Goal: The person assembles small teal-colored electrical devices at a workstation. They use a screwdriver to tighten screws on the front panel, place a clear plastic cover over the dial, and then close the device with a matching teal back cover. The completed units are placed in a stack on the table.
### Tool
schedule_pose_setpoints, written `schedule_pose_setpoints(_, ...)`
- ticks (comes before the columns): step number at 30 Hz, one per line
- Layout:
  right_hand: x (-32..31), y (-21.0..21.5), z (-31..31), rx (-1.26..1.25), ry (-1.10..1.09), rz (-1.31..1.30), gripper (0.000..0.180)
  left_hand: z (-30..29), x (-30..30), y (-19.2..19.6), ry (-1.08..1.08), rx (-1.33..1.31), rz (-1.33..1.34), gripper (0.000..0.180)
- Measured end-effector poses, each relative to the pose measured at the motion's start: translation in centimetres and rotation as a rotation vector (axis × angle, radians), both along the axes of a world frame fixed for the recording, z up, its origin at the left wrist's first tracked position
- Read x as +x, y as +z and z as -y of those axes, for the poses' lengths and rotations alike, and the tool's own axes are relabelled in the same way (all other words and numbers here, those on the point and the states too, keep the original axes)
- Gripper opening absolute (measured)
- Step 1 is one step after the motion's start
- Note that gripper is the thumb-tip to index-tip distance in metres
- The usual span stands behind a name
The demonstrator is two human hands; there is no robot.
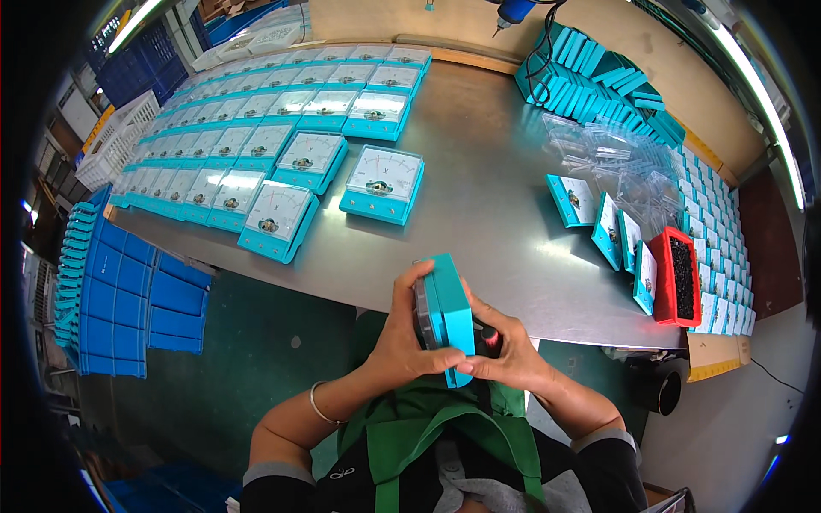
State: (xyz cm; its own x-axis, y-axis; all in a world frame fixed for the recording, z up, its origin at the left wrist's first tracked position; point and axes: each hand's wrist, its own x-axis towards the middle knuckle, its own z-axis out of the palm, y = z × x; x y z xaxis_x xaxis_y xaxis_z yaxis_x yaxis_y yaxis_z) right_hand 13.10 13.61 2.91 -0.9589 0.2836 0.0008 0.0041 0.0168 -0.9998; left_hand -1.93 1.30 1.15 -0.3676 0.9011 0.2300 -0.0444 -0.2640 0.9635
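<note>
In front of my body, a teal meter (453, 318) stands on edge between my two hands, its teal casing showing and its face turned out of sight. My left hand (407, 332) wraps around its left side, with the thumb near the lower end. My right hand (513, 349) grips the right side, its thumb meeting the left thumb at the bottom edge. A small black and red object (489, 337) shows by the right fingers; its kind is unclear. A single finished-looking meter (385, 181) with a white dial lies on the table beyond my hands.
The metal table (479, 171) carries rows of meters (278, 214) on the left. To the right are several leaning meters (607, 231), a red bin (682, 321) of small black parts, clear covers (616, 162) and teal casings (590, 81). A power screwdriver (513, 12) hangs above; blue crates (128, 299) stand left.
</note>
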Motion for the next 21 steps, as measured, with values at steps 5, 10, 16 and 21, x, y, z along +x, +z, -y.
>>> schedule_pose_setpoints(5,0.2,-0.6,-0.1,0.075,0.044,-0.073,0.092,0.2,0.2,-0.2,0.058,0.074,-0.279,0.106)
schedule_pose_setpoints(10,-0.4,2.1,-1.4,0.319,0.03,-0.014,0.078,0.0,-2.6,0.9,0.167,-0.01,-0.398,0.098)
schedule_pose_setpoints(16,-3.7,2.3,-4.5,0.496,-0.13,0.098,0.068,1.5,-4.8,0.3,0.486,-0.261,-1.309,0.067)
schedule_pose_setpoints(21,-10.7,0.1,-8.2,-0.227,-0.146,0.181,0.081,0.5,-6.1,1.6,0.297,-0.42,-1.262,0.068)
